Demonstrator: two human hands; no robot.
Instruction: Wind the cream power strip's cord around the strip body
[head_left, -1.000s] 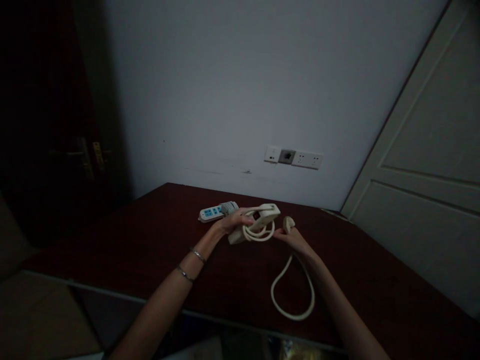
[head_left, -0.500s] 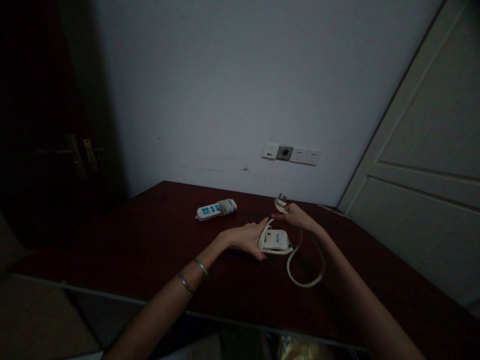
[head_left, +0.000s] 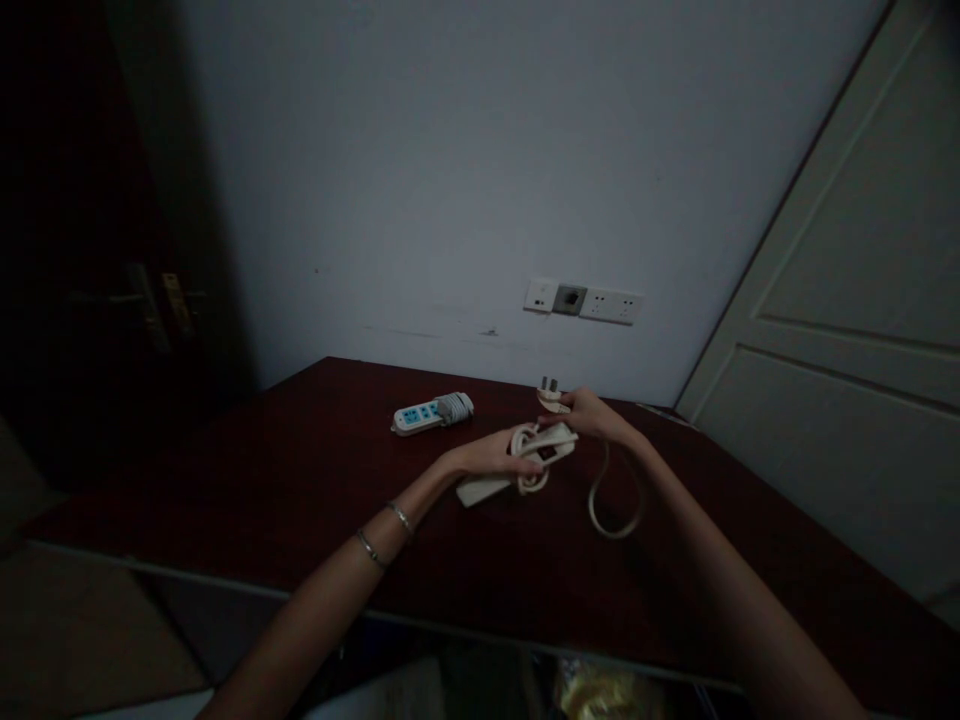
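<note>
My left hand [head_left: 495, 453] is closed around a white power strip [head_left: 484, 489] and the cord looped about its middle. The strip lies tilted over the table, its far end up to the right. In my right hand [head_left: 592, 413] I pinch the cord just behind its white plug [head_left: 551, 400], whose metal prongs point up and away. A slack loop of the cord [head_left: 616, 535] hangs below my right hand. Behind my left hand, a second power strip [head_left: 421, 417] with blue sockets rests on the table, a grey cord wound around its right end.
The dark red table [head_left: 315, 460] meets a pale wall carrying a row of sockets [head_left: 583, 302]. A white panelled door [head_left: 847, 320] stands at right, and a dark door with a handle [head_left: 154, 305] at left. Below the table's front edge lies something yellow and shiny [head_left: 607, 695].
The held power strip has turned, so its long body now shows slanting to the right. My right hand with the plug has shifted slightly left and up, and the hanging cord loop is smaller.
</note>
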